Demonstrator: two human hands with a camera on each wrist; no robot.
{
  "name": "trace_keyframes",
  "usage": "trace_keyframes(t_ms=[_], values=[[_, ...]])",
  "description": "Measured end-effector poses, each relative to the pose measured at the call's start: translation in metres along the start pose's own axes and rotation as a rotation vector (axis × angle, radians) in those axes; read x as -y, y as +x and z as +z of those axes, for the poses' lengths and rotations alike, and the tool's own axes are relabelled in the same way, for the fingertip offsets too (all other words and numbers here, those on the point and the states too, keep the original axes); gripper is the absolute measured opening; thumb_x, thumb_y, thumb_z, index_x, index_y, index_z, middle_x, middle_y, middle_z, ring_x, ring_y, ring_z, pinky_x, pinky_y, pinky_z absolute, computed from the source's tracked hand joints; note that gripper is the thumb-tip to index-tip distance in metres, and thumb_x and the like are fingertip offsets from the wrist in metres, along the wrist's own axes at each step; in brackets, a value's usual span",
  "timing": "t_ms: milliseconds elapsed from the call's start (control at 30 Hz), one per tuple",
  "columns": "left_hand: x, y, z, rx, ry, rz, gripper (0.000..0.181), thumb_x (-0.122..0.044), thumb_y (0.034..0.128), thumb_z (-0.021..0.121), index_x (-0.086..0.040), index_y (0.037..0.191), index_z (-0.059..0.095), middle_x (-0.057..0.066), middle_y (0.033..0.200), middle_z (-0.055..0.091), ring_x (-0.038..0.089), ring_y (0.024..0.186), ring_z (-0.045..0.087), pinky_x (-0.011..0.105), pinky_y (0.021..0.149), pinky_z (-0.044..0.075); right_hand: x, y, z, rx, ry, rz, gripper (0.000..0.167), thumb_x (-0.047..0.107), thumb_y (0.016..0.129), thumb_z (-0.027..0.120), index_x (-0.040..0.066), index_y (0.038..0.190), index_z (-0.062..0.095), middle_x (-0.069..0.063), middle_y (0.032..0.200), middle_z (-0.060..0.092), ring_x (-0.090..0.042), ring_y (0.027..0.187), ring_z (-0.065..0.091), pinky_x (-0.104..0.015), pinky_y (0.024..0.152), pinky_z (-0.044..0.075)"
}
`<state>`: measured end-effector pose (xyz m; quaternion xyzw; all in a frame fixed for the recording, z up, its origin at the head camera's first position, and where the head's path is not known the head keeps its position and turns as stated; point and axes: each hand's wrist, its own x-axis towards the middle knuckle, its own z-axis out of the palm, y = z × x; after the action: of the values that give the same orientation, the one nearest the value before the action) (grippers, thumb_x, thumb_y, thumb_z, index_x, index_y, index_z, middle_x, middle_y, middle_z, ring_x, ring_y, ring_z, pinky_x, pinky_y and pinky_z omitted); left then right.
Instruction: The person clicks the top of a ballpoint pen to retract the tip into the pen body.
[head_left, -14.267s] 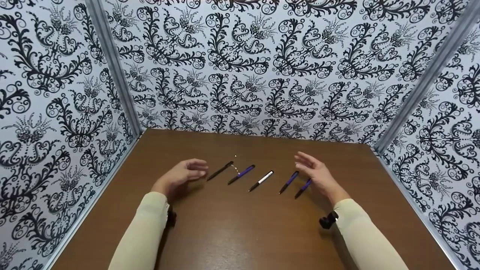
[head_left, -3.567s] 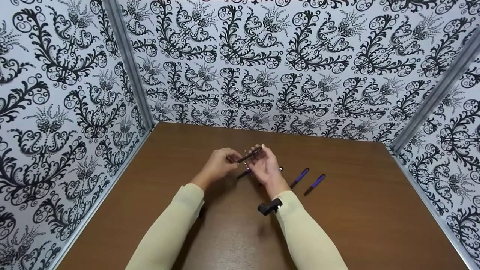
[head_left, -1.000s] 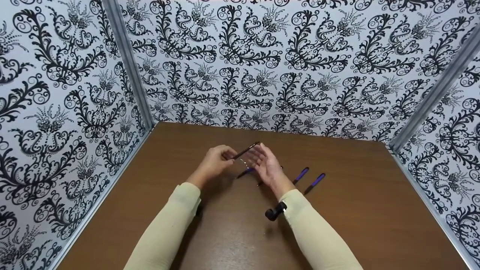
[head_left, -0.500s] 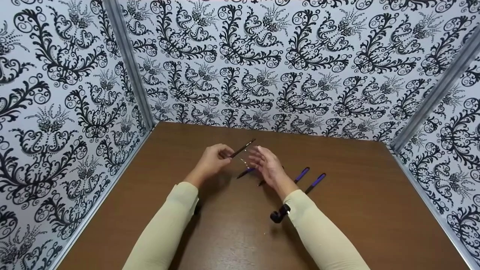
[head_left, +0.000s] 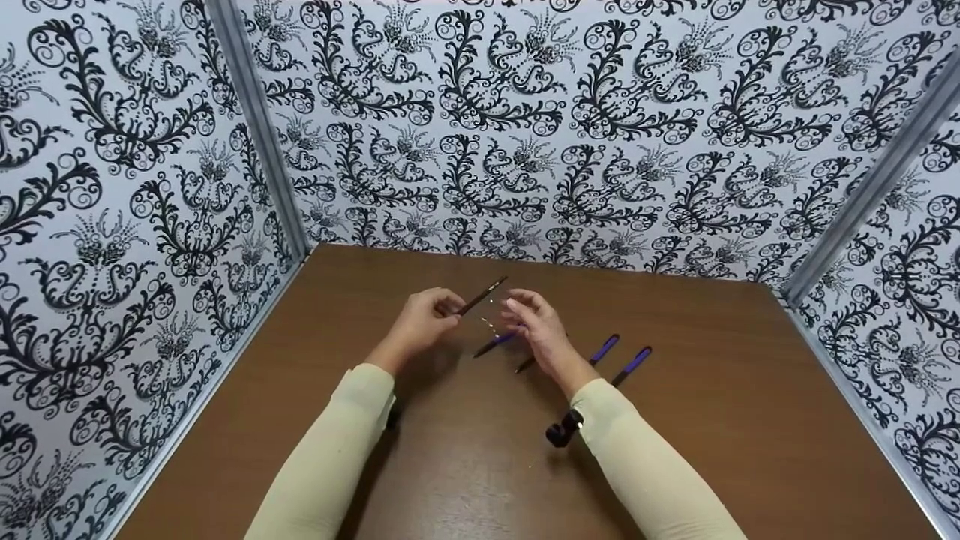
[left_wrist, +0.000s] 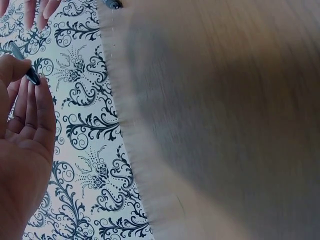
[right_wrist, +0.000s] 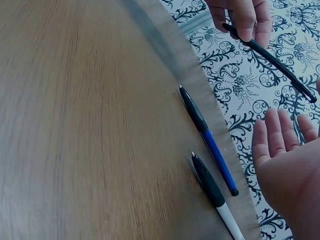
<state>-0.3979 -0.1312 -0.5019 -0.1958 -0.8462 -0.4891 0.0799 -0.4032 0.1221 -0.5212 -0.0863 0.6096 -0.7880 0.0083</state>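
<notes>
My left hand (head_left: 420, 321) pinches a black pen (head_left: 482, 295) near one end, above the table. The pen's free end points up and to the right; in the right wrist view the whole black pen (right_wrist: 280, 65) shows. My right hand (head_left: 546, 337) hovers close to that free end, apart from it, fingers loosely bent and holding nothing. Below the hands a blue pen (head_left: 495, 342) with a dark grip lies on the table. A white pen (right_wrist: 228, 219) lies beside it, largely hidden by my right hand in the head view.
Two more blue pens, one (head_left: 604, 349) partly behind my right forearm and the other (head_left: 632, 364) further right, lie on the brown table (head_left: 450, 465). Patterned walls (head_left: 525, 150) enclose the table at the back and sides.
The black pen, on the table 14 seconds ago, is now up in my left hand. Over the last second my right hand has come away from its end, and my left hand has shifted slightly left.
</notes>
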Motion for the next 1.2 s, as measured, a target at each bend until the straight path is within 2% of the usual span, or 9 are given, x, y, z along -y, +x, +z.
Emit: trace_keyframes(t_ms=[100, 167, 300, 367, 633, 767, 967, 1067, 1200], values=[[0.000, -0.001, -0.002, 0.000, -0.002, -0.008, 0.021, 0.007, 0.0970, 0.077, -0.003, 0.115, 0.079, 0.009, 0.107, 0.076, 0.026, 0.098, 0.071, 0.043, 0.092, 0.061, 0.001, 0.000, -0.002, 0.006, -0.062, -0.029, 0.024, 0.006, 0.109, 0.069, 0.000, 0.132, 0.068, -0.008, 0.116, 0.077, -0.025, 0.104, 0.072, -0.042, 0.094, 0.061], [0.000, -0.001, -0.003, 0.000, 0.013, -0.002, 0.021, 0.007, 0.0966, 0.078, -0.003, 0.115, 0.079, 0.009, 0.107, 0.076, 0.026, 0.098, 0.071, 0.043, 0.091, 0.061, 0.002, -0.001, -0.005, 0.015, -0.120, -0.050, 0.026, 0.005, 0.107, 0.070, -0.001, 0.133, 0.068, -0.011, 0.118, 0.075, -0.023, 0.103, 0.072, -0.047, 0.096, 0.061], [0.002, -0.002, -0.006, -0.003, 0.044, 0.007, 0.021, 0.007, 0.0959, 0.079, -0.003, 0.115, 0.080, 0.010, 0.108, 0.075, 0.026, 0.100, 0.072, 0.043, 0.092, 0.061, 0.006, -0.003, -0.010, 0.046, -0.233, -0.073, 0.031, 0.005, 0.106, 0.072, 0.001, 0.137, 0.068, -0.022, 0.126, 0.072, -0.026, 0.108, 0.072, -0.062, 0.105, 0.055], [0.004, -0.003, -0.007, -0.005, 0.051, 0.006, 0.021, 0.006, 0.0957, 0.079, -0.003, 0.115, 0.080, 0.010, 0.109, 0.075, 0.027, 0.101, 0.072, 0.044, 0.092, 0.061, 0.008, -0.004, -0.013, 0.066, -0.266, -0.075, 0.033, 0.005, 0.106, 0.073, 0.001, 0.138, 0.068, -0.024, 0.130, 0.071, -0.029, 0.111, 0.072, -0.065, 0.107, 0.053], [0.012, -0.004, -0.009, -0.015, 0.063, -0.004, 0.021, 0.008, 0.0965, 0.077, -0.002, 0.115, 0.081, 0.011, 0.109, 0.075, 0.028, 0.101, 0.071, 0.043, 0.092, 0.061, 0.016, -0.009, -0.030, 0.137, -0.347, -0.085, 0.037, 0.005, 0.106, 0.074, -0.001, 0.141, 0.065, -0.013, 0.127, 0.073, -0.018, 0.110, 0.070, -0.049, 0.103, 0.059], [0.015, -0.006, -0.009, -0.021, 0.069, -0.015, 0.021, 0.008, 0.0970, 0.077, -0.002, 0.115, 0.081, 0.011, 0.109, 0.076, 0.028, 0.100, 0.072, 0.044, 0.091, 0.061, 0.022, -0.012, -0.040, 0.194, -0.388, -0.106, 0.039, 0.002, 0.106, 0.073, -0.006, 0.142, 0.063, -0.018, 0.130, 0.071, -0.017, 0.111, 0.069, -0.039, 0.102, 0.061], [0.019, -0.008, -0.010, -0.017, 0.063, -0.068, 0.021, 0.006, 0.0993, 0.076, -0.005, 0.116, 0.082, 0.010, 0.110, 0.076, 0.027, 0.102, 0.071, 0.045, 0.093, 0.061, 0.030, -0.018, -0.058, 0.237, -0.508, -0.165, 0.039, 0.003, 0.105, 0.074, -0.007, 0.141, 0.063, -0.031, 0.135, 0.068, -0.026, 0.118, 0.069, -0.029, 0.101, 0.057], [0.022, -0.010, -0.011, -0.014, 0.064, -0.088, 0.021, 0.005, 0.0998, 0.076, -0.006, 0.116, 0.082, 0.009, 0.111, 0.076, 0.027, 0.102, 0.070, 0.046, 0.094, 0.060, 0.032, -0.019, -0.065, 0.242, -0.569, -0.183, 0.040, 0.005, 0.104, 0.075, -0.004, 0.141, 0.065, -0.031, 0.136, 0.068, -0.033, 0.122, 0.069, -0.029, 0.102, 0.053], [0.025, -0.011, -0.010, -0.011, 0.085, -0.083, 0.020, 0.005, 0.0995, 0.076, -0.005, 0.116, 0.082, 0.010, 0.111, 0.077, 0.029, 0.103, 0.071, 0.048, 0.094, 0.060, 0.032, -0.022, -0.072, 0.264, -0.591, -0.181, 0.042, 0.007, 0.105, 0.076, -0.003, 0.144, 0.064, -0.029, 0.139, 0.068, -0.039, 0.125, 0.067, -0.043, 0.108, 0.052]])
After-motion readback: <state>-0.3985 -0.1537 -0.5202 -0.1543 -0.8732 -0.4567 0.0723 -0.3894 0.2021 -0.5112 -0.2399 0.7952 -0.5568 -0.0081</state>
